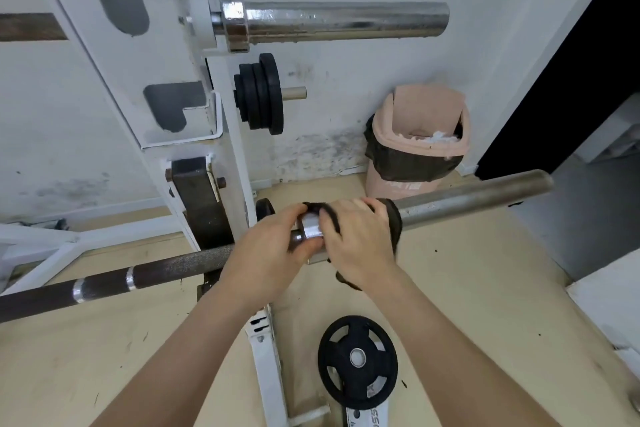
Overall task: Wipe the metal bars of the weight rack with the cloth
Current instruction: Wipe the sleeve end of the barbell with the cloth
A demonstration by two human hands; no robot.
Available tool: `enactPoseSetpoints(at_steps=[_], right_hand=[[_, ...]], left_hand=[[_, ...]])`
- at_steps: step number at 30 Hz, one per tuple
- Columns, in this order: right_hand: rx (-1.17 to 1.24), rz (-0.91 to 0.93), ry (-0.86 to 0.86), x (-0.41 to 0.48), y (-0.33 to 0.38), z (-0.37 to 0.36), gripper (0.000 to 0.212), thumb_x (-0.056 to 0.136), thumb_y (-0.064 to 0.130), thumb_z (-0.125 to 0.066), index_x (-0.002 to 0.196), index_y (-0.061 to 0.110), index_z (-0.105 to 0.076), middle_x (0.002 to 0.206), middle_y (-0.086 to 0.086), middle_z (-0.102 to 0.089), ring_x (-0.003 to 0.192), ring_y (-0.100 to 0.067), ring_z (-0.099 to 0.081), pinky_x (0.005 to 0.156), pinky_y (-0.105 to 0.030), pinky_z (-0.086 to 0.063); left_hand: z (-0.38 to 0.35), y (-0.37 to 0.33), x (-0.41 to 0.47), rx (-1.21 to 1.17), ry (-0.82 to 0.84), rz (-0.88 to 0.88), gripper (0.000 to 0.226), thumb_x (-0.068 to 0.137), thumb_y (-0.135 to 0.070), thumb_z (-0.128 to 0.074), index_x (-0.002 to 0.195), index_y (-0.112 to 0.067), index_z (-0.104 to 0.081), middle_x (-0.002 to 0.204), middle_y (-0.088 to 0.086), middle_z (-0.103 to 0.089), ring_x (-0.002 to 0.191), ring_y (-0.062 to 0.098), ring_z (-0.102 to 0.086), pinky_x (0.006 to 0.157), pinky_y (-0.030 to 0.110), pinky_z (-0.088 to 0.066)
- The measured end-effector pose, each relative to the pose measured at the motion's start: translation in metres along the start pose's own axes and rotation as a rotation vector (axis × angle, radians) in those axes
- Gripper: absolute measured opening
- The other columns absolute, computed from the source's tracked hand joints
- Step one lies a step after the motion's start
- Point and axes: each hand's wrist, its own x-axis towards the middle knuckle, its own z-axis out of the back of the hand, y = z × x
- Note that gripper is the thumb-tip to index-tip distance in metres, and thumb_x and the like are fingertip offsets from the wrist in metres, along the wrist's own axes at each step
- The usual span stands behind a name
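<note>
Because the cloth must hug round steel to rub it, the right hand clasps it over the lower bar, just beside the collar | left hand pinches the cloth's edge at the collar, probably to keep it wrapped | upper bar on the rack: not being touched, likely still to be wiped.

1. Bright, even, diffuse light; shadows are faint and soft.
2. Glare streaks run along the upper chrome bar.
3. Straight lines bow near the edges.
4. The doorway at right is black.
</note>
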Motion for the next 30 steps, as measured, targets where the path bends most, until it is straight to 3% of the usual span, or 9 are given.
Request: enactPoseSetpoints(at_steps=[4, 8, 10, 13, 17, 20, 24, 27, 30], right_hand=[[-0.062, -0.057, -0.016, 0.007, -0.067, 0.026, 0.044, 0.089, 0.040, -0.022, 0.083, 0.027, -0.063, 0.087, 0.007, -0.066, 0.092, -0.016, -0.057, 0.094, -0.035, -0.031], [-0.061, -0.299, 0.067, 0.027, -0.075, 0.043, 0.039, 0.096, 0.031, -0.029, 0.075, 0.021, -0.061, 0.088, -0.004, -0.067, 0.097, -0.024, -0.056, 0.095, -0.039, -0.029], [0.021, -0.213, 0.099, 0.021, -0.038, 0.031, 0.035, 0.099, 0.029, -0.031, 0.093, 0.021, -0.064, 0.099, -0.007, -0.068, 0.102, -0.027, -0.056, 0.095, -0.041, -0.030], [0.105, 0.023, 0.048, 0.001, 0.003, 0.007, 0.040, 0.096, 0.036, -0.027, 0.103, 0.025, -0.065, 0.102, 0.007, -0.068, 0.100, -0.014, -0.057, 0.100, -0.037, -0.028], [-0.110, 0.092, 0.033, 0.015, -0.029, 0.013, 0.045, 0.095, 0.039, -0.024, 0.095, 0.023, -0.066, 0.091, 0.001, -0.070, 0.089, -0.023, -0.062, 0.081, -0.035, -0.034], [-0.222, -0.184, 0.113, 0.033, -0.083, 0.034, 0.041, 0.095, 0.039, -0.020, 0.090, 0.018, -0.055, 0.089, -0.011, -0.069, 0.085, -0.035, -0.063, 0.068, -0.036, -0.039], [-0.203, -0.275, 0.009, 0.027, -0.060, 0.018, 0.048, 0.090, 0.038, -0.017, 0.081, 0.022, -0.061, 0.091, -0.006, -0.069, 0.097, -0.027, -0.060, 0.084, -0.036, -0.029], [0.021, -0.025, -0.095, -0.011, -0.002, -0.006, 0.040, 0.090, 0.035, -0.030, 0.100, 0.021, -0.066, 0.101, 0.004, -0.068, 0.104, -0.016, -0.057, 0.102, -0.039, -0.027], [0.053, 0.151, -0.021, -0.020, -0.032, 0.007, 0.039, 0.094, 0.035, -0.034, 0.123, 0.028, -0.059, 0.123, 0.014, -0.060, 0.121, -0.006, -0.048, 0.107, -0.033, -0.022]], left_hand=[[0.002, 0.002, -0.004, 0.037, -0.025, -0.071, 0.047, 0.074, -0.028, -0.081, 0.113, -0.033, -0.055, 0.109, -0.020, -0.052, 0.094, -0.001, -0.047, 0.079, 0.017, -0.042], [0.004, 0.000, -0.003, -0.078, -0.073, 0.040, 0.039, 0.086, -0.046, -0.064, 0.120, -0.032, -0.052, 0.114, -0.018, -0.053, 0.099, -0.001, -0.050, 0.081, 0.019, -0.043], [0.001, 0.000, -0.003, 0.031, -0.037, 0.052, 0.044, 0.092, -0.048, -0.054, 0.130, -0.028, -0.048, 0.115, -0.011, -0.059, 0.098, 0.008, -0.056, 0.081, 0.027, -0.048], [0.003, -0.003, -0.005, -0.014, -0.076, 0.045, 0.042, 0.086, -0.038, -0.068, 0.125, -0.027, -0.055, 0.106, -0.010, -0.066, 0.089, 0.005, -0.057, 0.076, 0.022, -0.047], [0.005, 0.000, -0.009, -0.002, -0.099, -0.017, 0.034, 0.073, -0.028, -0.082, 0.103, -0.026, -0.066, 0.105, -0.012, -0.062, 0.096, 0.010, -0.057, 0.083, 0.029, -0.050], [0.004, 0.000, -0.006, -0.094, -0.101, -0.020, 0.026, 0.080, -0.035, -0.075, 0.104, -0.030, -0.069, 0.110, -0.016, -0.056, 0.107, 0.008, -0.052, 0.091, 0.026, -0.045], [0.003, -0.006, 0.000, -0.011, -0.036, 0.024, 0.046, 0.083, -0.036, -0.072, 0.127, -0.028, -0.058, 0.117, -0.019, -0.054, 0.107, 0.003, -0.047, 0.088, 0.019, -0.035], [0.002, -0.008, -0.001, -0.003, -0.070, -0.010, 0.047, 0.075, -0.029, -0.080, 0.118, -0.026, -0.062, 0.111, -0.016, -0.057, 0.103, 0.007, -0.053, 0.085, 0.019, -0.037], [-0.002, -0.008, -0.005, 0.111, -0.060, -0.078, 0.046, 0.071, -0.026, -0.082, 0.110, -0.026, -0.058, 0.108, -0.016, -0.048, 0.102, 0.010, -0.049, 0.085, 0.024, -0.042]])
